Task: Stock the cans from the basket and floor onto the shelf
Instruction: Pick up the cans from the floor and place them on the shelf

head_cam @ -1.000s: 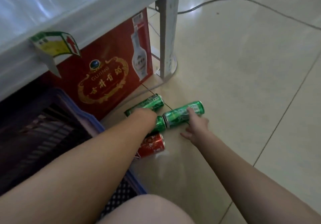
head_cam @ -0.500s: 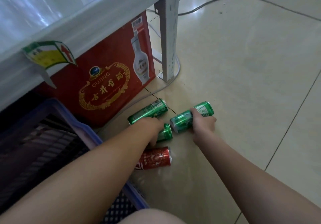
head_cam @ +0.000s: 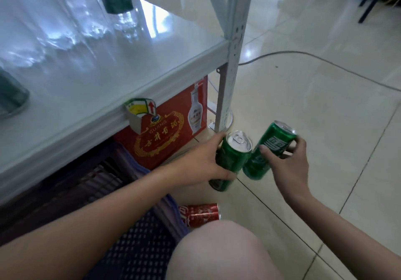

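Observation:
My left hand (head_cam: 199,162) grips an upright green can (head_cam: 232,160), its silver top facing up, held above the floor beside the shelf post. My right hand (head_cam: 290,166) grips a second green can (head_cam: 273,147), tilted, with its top pointing up and to the right. The two cans almost touch. A red can (head_cam: 201,214) lies on its side on the floor tiles just past my knee. The dark blue basket (head_cam: 134,247) sits under my left forearm, partly below the shelf. The white shelf board (head_cam: 108,73) spreads out above and to the left.
A red liquor carton (head_cam: 173,127) stands under the shelf behind the basket. The white shelf post (head_cam: 230,73) rises just beyond my left hand. Clear plastic bottles (head_cam: 54,19) stand on the shelf at the left. A grey cable (head_cam: 325,62) runs across the floor.
Both hands have lifted their green cans off the floor and turned them toward upright. The view has tilted up, showing the shelf top. The red can stays on the floor.

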